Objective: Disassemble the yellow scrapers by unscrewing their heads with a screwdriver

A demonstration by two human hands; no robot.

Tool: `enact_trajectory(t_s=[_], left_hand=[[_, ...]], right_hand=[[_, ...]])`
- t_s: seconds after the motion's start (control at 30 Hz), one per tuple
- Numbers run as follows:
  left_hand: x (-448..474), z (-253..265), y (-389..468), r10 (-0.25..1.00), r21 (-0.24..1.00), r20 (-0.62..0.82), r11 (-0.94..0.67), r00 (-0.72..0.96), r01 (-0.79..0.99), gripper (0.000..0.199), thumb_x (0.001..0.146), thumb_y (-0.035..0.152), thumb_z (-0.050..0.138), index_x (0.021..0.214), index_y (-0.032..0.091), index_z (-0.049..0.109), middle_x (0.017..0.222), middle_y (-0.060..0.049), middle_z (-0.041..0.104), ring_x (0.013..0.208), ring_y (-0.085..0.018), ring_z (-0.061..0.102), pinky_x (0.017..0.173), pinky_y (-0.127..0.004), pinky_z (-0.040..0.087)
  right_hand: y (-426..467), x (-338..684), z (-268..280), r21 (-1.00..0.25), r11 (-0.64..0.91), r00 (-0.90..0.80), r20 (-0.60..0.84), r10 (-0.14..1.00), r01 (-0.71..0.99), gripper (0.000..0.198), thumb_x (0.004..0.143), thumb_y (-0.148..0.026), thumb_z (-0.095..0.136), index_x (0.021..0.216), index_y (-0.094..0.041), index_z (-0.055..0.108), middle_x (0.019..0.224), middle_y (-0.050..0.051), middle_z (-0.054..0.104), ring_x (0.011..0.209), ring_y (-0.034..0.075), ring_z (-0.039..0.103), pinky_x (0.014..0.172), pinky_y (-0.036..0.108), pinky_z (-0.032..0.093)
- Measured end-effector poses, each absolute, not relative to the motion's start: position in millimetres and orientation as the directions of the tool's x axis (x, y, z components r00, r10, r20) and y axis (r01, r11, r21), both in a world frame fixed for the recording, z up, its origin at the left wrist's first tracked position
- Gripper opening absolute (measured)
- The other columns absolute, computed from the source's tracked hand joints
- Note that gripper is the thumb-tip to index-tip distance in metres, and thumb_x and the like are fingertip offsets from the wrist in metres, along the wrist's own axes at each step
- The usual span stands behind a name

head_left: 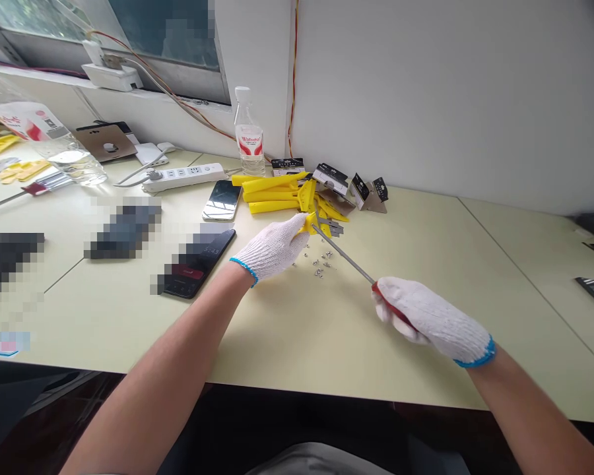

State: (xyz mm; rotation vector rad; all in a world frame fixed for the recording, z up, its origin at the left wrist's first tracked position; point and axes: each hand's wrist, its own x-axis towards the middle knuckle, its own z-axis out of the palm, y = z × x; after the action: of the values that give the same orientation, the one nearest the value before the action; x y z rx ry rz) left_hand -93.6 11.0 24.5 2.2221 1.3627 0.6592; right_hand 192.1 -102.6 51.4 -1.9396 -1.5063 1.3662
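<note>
My left hand (pixel 280 249), in a white knit glove with a blue cuff, is closed on a yellow plastic scraper (pixel 310 223), mostly hidden by the fingers. In my right hand (pixel 423 313), gloved alike, is a screwdriver (pixel 349 258) with a red handle and a long metal shaft. Its tip meets the scraper's head, or comes very close to it. Just behind lies a pile of yellow scrapers (pixel 272 194). Flat metal blades (pixel 332 228) rest to the right of my left fingers, and small loose screws (pixel 319 271) are scattered on the table below.
Black-and-brown cardboard packages (pixel 331 177) lie along the wall. A clear bottle (pixel 250 135) stands behind the pile, beside a white power strip (pixel 184 177). Phones (pixel 222 200) lie to the left, near a larger tilted bottle (pixel 44 132). The table's front edge runs below my arms.
</note>
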Motion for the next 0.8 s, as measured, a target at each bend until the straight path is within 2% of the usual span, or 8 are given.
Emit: enact_trajectory(t_s=[0.1,0.27,0.43,0.57,0.63,0.73,0.8], left_hand=[[-93.7,22.6,11.7,0.896,0.584,0.181,-0.430,0.406,0.688,0.017,0.105,0.036,0.046,0.108,0.026,0.058,0.086,-0.002,0.070,0.067,-0.018,0.059,0.061,-0.027,0.040],[-93.8,24.1,11.2,0.898,0.588,0.198,-0.429,0.393,0.685,0.016,0.104,0.038,0.046,0.101,0.025,0.056,0.079,-0.002,0.063,0.065,-0.018,0.057,0.061,-0.028,0.039],[-94.2,23.5,12.4,0.884,0.617,0.191,-0.446,0.427,0.649,0.015,0.103,0.038,0.046,0.101,0.025,0.054,0.081,-0.003,0.064,0.066,-0.019,0.057,0.061,-0.031,0.040],[-94.4,23.6,12.3,0.881,0.614,0.234,-0.462,0.412,0.640,0.017,0.104,0.038,0.046,0.097,0.025,0.056,0.079,-0.003,0.064,0.066,-0.019,0.057,0.062,-0.031,0.040],[-94.3,24.2,11.8,0.882,0.618,0.230,-0.458,0.410,0.639,0.017,0.104,0.038,0.048,0.097,0.026,0.058,0.080,-0.003,0.065,0.066,-0.018,0.057,0.062,-0.031,0.040],[-93.3,26.2,10.9,0.892,0.637,0.190,-0.430,0.409,0.640,0.017,0.103,0.037,0.049,0.103,0.026,0.062,0.084,-0.003,0.068,0.066,-0.018,0.057,0.061,-0.031,0.039],[-92.3,27.8,10.3,0.900,0.640,0.177,-0.413,0.399,0.648,0.019,0.104,0.037,0.048,0.107,0.026,0.064,0.084,-0.004,0.068,0.066,-0.018,0.057,0.061,-0.031,0.039]], right_hand=[[-104.5,190.7,50.8,-0.729,-0.401,-0.035,-0.502,0.864,0.555,0.063,0.103,-0.074,0.040,0.090,-0.020,0.069,0.059,0.003,0.059,0.043,0.010,0.039,0.042,0.027,0.033],[-102.7,191.9,45.6,-0.736,-0.391,0.002,-0.467,0.884,0.552,0.045,0.099,-0.065,0.059,0.090,-0.021,0.065,0.060,0.000,0.055,0.047,0.010,0.043,0.045,0.025,0.035],[-103.2,195.4,43.3,-0.735,-0.418,-0.032,-0.511,0.859,0.534,0.062,0.103,-0.074,0.042,0.096,-0.019,0.070,0.068,0.005,0.062,0.048,0.011,0.045,0.043,0.027,0.034],[-104.1,195.7,42.5,-0.742,-0.400,-0.037,-0.495,0.868,0.538,0.051,0.099,-0.070,0.058,0.088,-0.021,0.066,0.061,0.002,0.058,0.050,0.010,0.046,0.048,0.026,0.037],[-106.1,194.8,43.1,-0.744,-0.394,-0.053,-0.497,0.866,0.540,0.049,0.097,-0.070,0.061,0.089,-0.021,0.065,0.059,0.000,0.056,0.049,0.010,0.043,0.049,0.027,0.038],[-107.5,193.7,44.2,-0.740,-0.408,-0.078,-0.524,0.848,0.535,0.059,0.100,-0.076,0.048,0.094,-0.021,0.068,0.062,0.002,0.058,0.047,0.011,0.042,0.045,0.028,0.035],[-105.9,193.5,43.7,-0.739,-0.411,-0.076,-0.526,0.847,0.535,0.059,0.099,-0.076,0.049,0.092,-0.020,0.068,0.062,0.002,0.057,0.048,0.011,0.043,0.045,0.028,0.033]])
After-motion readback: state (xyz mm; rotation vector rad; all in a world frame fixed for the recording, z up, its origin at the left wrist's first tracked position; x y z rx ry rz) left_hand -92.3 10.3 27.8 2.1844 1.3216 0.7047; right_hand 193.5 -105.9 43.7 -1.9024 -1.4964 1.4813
